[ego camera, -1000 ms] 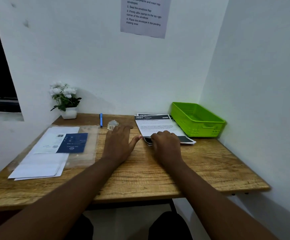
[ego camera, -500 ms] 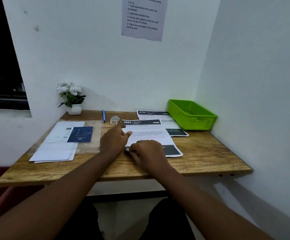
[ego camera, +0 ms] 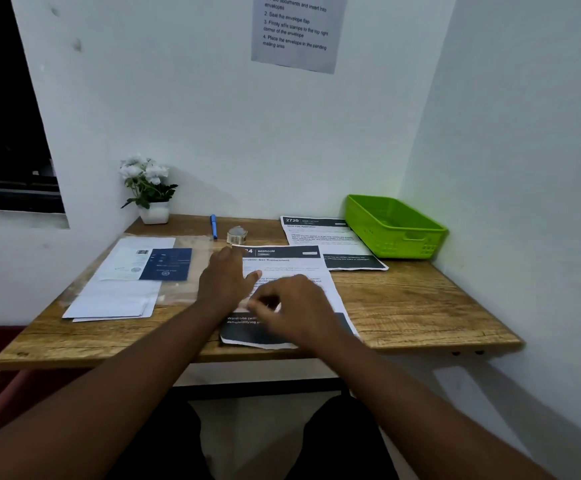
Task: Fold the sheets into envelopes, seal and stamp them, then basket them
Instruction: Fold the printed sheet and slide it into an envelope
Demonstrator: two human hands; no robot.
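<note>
Pulled toward the near edge of the tabletop (ego camera: 420, 306) since a second ago: one printed sheet (ego camera: 292, 268), off the stack beside the green basket (ego camera: 394, 226) and now lying flat in front, its dark bottom band just at the edge. Left behind by the basket, a second sheet (ego camera: 320, 233), headed "2720". Left hand (ego camera: 225, 282) flat on the near sheet's left side, fingers straight, pinning rather than gripping. Right hand (ego camera: 296, 306) blurred over the lower part, fingers curled; grip there impossible to tell (pinching the paper or only brushing it). Meaning for the task, probably: sheet placed, first fold about to start, nothing yet sealed, stamped or basketed. Readable on the near sheet: "BEDROOM", "Box Replacement", "Wardrobe". Wall notice (ego camera: 297, 29): "Fold documents and insert into envelopes", "Seal the envelope flap", "Firmly affix stamps to the top right corner of the envelope", "Place the envelope in the pending mailing area". Envelopes (ego camera: 116, 299) at left, tape roll (ego camera: 237, 234) and blue pen (ego camera: 214, 226) further back.
</note>
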